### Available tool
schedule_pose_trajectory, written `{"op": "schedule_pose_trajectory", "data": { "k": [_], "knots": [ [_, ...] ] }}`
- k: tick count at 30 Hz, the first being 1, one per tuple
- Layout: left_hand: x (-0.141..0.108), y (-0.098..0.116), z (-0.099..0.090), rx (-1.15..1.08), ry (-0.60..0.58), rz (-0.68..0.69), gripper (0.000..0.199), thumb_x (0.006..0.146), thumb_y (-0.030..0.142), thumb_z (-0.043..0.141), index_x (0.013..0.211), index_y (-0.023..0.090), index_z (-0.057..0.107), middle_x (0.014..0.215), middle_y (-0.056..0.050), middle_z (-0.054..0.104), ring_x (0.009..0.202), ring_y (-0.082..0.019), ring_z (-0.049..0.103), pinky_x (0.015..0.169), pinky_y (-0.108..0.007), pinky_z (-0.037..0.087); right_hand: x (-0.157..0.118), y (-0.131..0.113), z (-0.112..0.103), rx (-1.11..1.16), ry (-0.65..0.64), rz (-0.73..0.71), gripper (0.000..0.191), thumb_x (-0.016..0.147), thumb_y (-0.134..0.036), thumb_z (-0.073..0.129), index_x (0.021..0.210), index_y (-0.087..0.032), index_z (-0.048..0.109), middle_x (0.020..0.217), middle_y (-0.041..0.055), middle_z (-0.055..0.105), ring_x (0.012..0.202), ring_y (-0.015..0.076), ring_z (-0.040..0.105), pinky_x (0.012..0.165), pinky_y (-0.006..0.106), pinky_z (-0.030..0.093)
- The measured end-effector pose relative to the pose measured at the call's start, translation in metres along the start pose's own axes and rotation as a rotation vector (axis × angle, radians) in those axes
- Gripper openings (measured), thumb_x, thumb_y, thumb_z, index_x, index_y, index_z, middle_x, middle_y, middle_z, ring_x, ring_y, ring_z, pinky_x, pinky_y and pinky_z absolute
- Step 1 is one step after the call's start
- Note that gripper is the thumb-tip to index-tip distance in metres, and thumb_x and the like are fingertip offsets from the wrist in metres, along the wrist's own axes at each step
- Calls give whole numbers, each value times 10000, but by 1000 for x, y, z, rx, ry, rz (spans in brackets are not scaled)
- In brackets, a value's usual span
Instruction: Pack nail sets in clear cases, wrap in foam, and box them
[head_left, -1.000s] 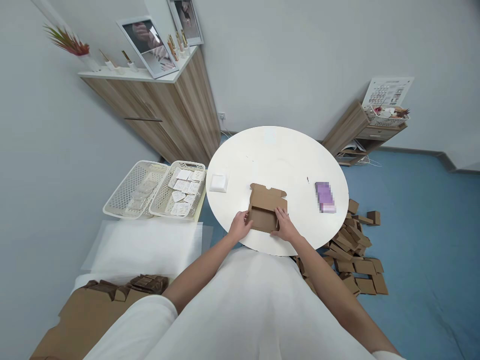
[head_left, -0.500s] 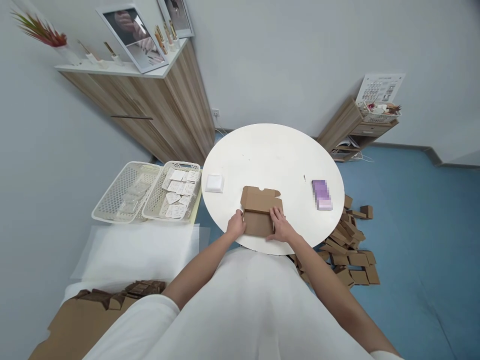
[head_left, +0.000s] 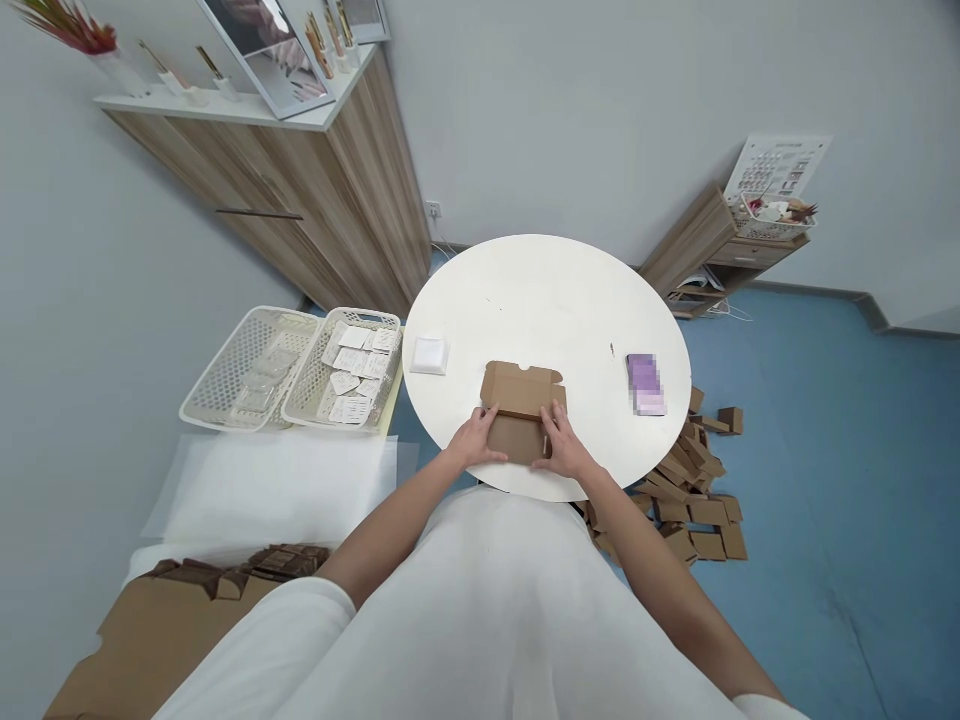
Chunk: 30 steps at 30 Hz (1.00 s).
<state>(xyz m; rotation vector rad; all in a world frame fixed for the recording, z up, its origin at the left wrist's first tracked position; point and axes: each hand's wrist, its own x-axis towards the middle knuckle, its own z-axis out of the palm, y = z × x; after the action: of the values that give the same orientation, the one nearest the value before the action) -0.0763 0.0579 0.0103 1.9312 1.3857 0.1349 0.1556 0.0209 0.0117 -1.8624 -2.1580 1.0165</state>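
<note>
A brown cardboard box (head_left: 523,388), partly folded, lies at the near edge of the round white table (head_left: 555,290). Its lid panel with flaps stands out on the far side, and the shallow tray part faces me. My left hand (head_left: 474,438) grips the left side wall, thumb toward me and fingers over the edge. On the opposite wall, my right hand (head_left: 562,442) holds on in the same way, fingertips reaching the fold beneath the lid. Part of both side walls is hidden behind my hands.
A white square packet (head_left: 429,355) lies left on the table, a purple pixelated item (head_left: 646,384) right. White baskets (head_left: 289,424) stand at the left, one with paper cards. Flat cardboard (head_left: 150,640) is stacked near me. Folded boxes (head_left: 709,512) are heaped on the floor at right.
My left hand has slid up the left wall, its fingers now over the box edge. My right hand's fingers have shifted slightly outward. The camera view has tilted a little.
</note>
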Motion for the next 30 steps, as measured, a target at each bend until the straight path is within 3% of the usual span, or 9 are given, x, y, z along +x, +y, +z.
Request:
{"op": "schedule_pose_trajectory", "data": {
  "k": [2, 4, 7, 13, 16, 21, 25, 30],
  "knots": [
    [1, 1, -1, -6, -5, 4, 1101, 462, 492, 757, 1370, 261, 178, 1175, -114, 381, 996, -297, 531, 800, -362, 437, -8, 5, -3, 117, 124, 92, 1091, 593, -534, 658, 1399, -259, -25, 1471, 66, -140, 1349, 295, -37, 1036, 486, 230],
    [1, 1, 0, -7, -16, -1, 1107, 474, 505, 747, 1377, 257, 157, 1173, -119, 384, 982, -298, 537, 782, -363, 444, -17, 12, -3, 303, 208, 256, 1017, 669, -553, 573, 1395, -252, -73, 1479, 86, -53, 1337, 277, 153, 988, 436, 344],
    [1, 1, 0, 4, -29, -10, 1108, 499, 530, 722, 1387, 247, 121, 1178, -129, 382, 965, -301, 543, 759, -364, 449, -27, 22, 0, 576, 170, 432, 927, 722, -508, 525, 1400, -229, -41, 1453, 121, 163, 1180, 238, 447, 864, 353, 473],
    [4, 4, 2, 10, -37, -15, 1123, 485, 515, 735, 1384, 243, 120, 1172, -131, 385, 970, -297, 543, 762, -353, 444, -29, 15, 3, 849, 176, 412, 740, 681, -233, 559, 1353, -190, 254, 1201, 106, 536, 966, 201, 580, 772, 345, 503],
    [5, 7, 5, -8, -23, -21, 1121, 480, 505, 740, 1382, 237, 131, 1167, -134, 388, 976, -304, 541, 762, -358, 443, -27, 0, -2, 776, 164, 375, 583, 685, -273, 555, 1249, -206, 426, 1159, 68, 561, 914, 178, 578, 754, 324, 496],
    [3, 11, 10, -5, -23, -29, 1110, 499, 507, 728, 1384, 237, 113, 1179, -135, 373, 975, -298, 541, 761, -350, 444, -19, -12, -3, 636, 129, 359, 456, 765, -422, 472, 1181, -235, 476, 1112, 55, 573, 851, 159, 584, 656, 280, 479],
    [2, 10, 14, -57, -6, -27, 1143, 460, 488, 755, 1381, 256, 120, 1173, -121, 371, 992, -297, 531, 777, -346, 440, -9, -4, 5, 351, 159, 530, 337, 763, -365, 470, 1043, -185, 518, 877, 53, 618, 774, 179, 585, 644, 288, 438],
    [2, 10, 20, -104, 6, -28, 1141, 432, 486, 769, 1371, 270, 157, 1192, -114, 354, 1003, -291, 522, 796, -339, 432, -2, -2, 10, 82, 86, 575, 183, 779, -258, 443, 948, -193, 466, 798, 66, 598, 724, 209, 566, 598, 293, 389]
  ]
}}
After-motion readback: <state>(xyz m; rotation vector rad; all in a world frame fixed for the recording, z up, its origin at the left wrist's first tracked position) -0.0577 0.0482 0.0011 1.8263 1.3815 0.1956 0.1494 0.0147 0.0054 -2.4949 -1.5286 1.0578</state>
